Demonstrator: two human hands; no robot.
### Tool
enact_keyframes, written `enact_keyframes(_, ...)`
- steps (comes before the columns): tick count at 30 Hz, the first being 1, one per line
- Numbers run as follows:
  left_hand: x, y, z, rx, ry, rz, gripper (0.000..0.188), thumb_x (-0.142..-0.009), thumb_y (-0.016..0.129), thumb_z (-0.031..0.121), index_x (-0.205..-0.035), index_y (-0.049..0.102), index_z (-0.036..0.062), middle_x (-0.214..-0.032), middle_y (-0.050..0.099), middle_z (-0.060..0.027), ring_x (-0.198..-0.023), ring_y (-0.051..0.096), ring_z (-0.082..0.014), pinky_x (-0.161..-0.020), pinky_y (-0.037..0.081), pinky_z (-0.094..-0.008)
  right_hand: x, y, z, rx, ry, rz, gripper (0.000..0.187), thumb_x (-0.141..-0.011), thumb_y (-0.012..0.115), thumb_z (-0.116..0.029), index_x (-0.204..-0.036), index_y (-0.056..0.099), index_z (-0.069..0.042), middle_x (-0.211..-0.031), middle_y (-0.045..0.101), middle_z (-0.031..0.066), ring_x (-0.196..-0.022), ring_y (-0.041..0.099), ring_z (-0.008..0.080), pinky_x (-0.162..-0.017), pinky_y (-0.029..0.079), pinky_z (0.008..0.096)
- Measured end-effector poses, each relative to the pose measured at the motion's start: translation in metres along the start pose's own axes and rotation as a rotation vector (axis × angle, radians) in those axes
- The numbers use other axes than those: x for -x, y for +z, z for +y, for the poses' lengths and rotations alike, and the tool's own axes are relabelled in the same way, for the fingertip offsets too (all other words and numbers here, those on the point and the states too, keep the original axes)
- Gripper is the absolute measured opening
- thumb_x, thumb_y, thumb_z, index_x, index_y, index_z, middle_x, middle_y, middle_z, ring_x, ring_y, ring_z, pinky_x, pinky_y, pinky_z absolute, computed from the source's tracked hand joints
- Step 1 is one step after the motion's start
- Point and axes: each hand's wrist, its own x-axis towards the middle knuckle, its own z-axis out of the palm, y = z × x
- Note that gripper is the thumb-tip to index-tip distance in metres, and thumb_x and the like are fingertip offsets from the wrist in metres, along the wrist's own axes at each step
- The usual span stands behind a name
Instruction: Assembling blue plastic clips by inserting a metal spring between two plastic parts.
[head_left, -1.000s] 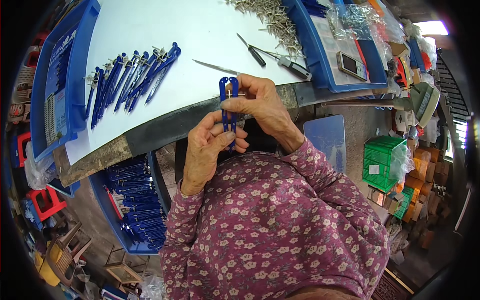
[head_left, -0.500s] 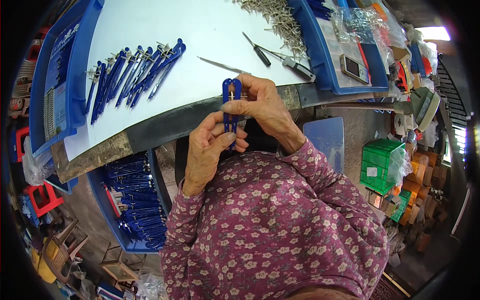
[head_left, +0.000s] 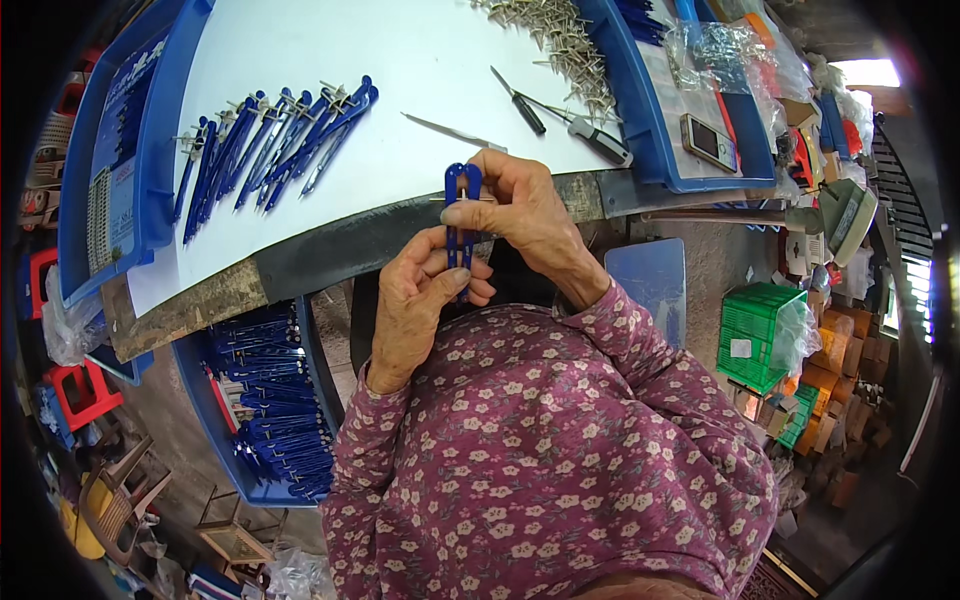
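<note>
My left hand (head_left: 415, 300) pinches the lower part of a blue two-legged piece (head_left: 462, 178), which looks like part of a drawing compass. It stands upright in front of my body, close to the table edge. Thumb and fingers of my right hand (head_left: 520, 205) close on its upper half, just under the two rounded blue heads. A thin metal pin crosses it there. My fingers hide much of the middle. Several similar blue pieces with metal cross pins (head_left: 265, 150) lie in a slanting row on the white tabletop (head_left: 420, 50), to the left.
Beyond my hands lie a pointed metal blade (head_left: 452, 131), a thin dark-handled tool (head_left: 527, 112) and a screwdriver (head_left: 600, 141). Metal pins (head_left: 560, 45) form a pile. Blue trays (head_left: 150, 225) flank the table; a phone (head_left: 708, 142) rests right. A blue bin (head_left: 275, 495) holds blue pieces below.
The whole view shifts slightly. Both hands keep their hold on the blue piece, with barely any movement of the fingers.
</note>
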Motion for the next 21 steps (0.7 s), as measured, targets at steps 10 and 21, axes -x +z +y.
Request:
enact_keyframes(10, 0.0, -0.002, 0.0, 0.003, 0.017, 0.017, 0.031, -0.084, 0.054, 0.005, -0.112, 0.045, -0.0058, -0.087, 0.061, -0.0162, -0.073, 0.062, -0.0206, -0.066, 0.052, -0.0295, 0.001, -0.002, -0.002, -0.103, 0.111, -0.053, 0.018, -0.081, 0.064, -0.019, -0.077, 0.058, -0.002, -0.068, 0.05, -0.0036, -0.061, 0.041, 0.0032, -0.052, 0.033, 0.0177)
enact_keyframes(21, 0.001, -0.003, 0.001, 0.032, 0.027, 0.007, 0.028, -0.085, 0.052, 0.003, -0.111, 0.045, -0.0064, -0.088, 0.06, -0.016, -0.073, 0.062, -0.0197, -0.066, 0.052, -0.0285, -0.002, -0.002, -0.004, -0.08, 0.024, -0.051, 0.019, -0.079, 0.066, -0.02, -0.077, 0.058, -0.003, -0.067, 0.05, -0.0037, -0.061, 0.041, 0.0037, -0.051, 0.034, 0.0188)
